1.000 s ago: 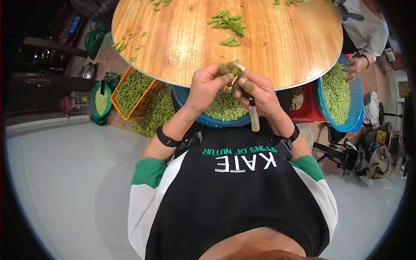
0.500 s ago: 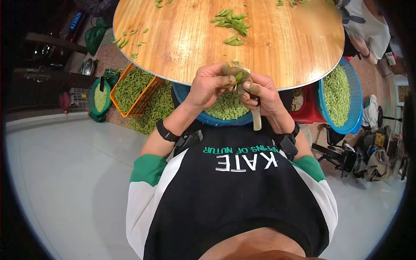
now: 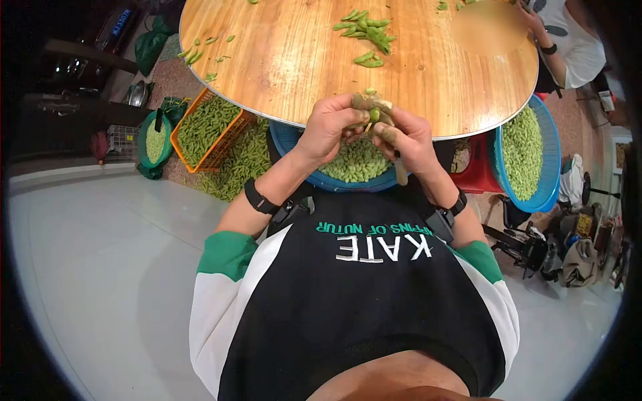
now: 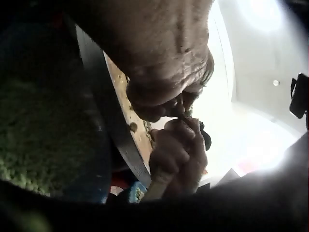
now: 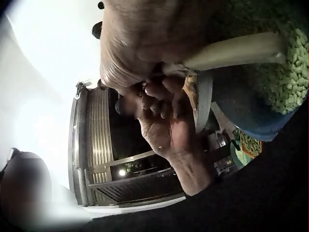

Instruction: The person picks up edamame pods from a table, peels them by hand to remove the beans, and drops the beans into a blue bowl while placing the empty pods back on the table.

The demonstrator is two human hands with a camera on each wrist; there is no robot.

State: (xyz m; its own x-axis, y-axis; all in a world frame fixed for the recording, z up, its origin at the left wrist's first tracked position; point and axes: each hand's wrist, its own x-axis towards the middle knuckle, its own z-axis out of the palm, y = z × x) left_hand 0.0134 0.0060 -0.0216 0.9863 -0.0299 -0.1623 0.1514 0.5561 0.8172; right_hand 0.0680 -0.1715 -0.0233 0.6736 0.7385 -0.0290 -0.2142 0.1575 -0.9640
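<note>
Over the table's near edge, both hands meet fingertip to fingertip. My left hand (image 3: 326, 130) pinches a green soybean pod (image 3: 374, 116) between thumb and fingers. In my right hand (image 3: 409, 139) is a tool with a pale, stick-like handle (image 5: 236, 50), which sticks out below the fist; its working end is hidden among the fingers. The right thumb and fingertips are right at the pod. Dark stains cover the fingertips of both hands. Beneath them, a blue basin (image 3: 321, 180) holds shelled green beans (image 3: 358, 162).
Loose pods (image 3: 366, 30) lie on the round wooden table (image 3: 287, 60). An orange crate (image 3: 217, 144) of pods stands at left, with more pods heaped beside it. Another blue basin (image 3: 550, 154) of beans is at right, near another person (image 3: 575, 53).
Both hands stay together, turning slightly, and less of the pale handle shows below the right fist. The other person's hand has moved from the right basin up over the table's far right.
</note>
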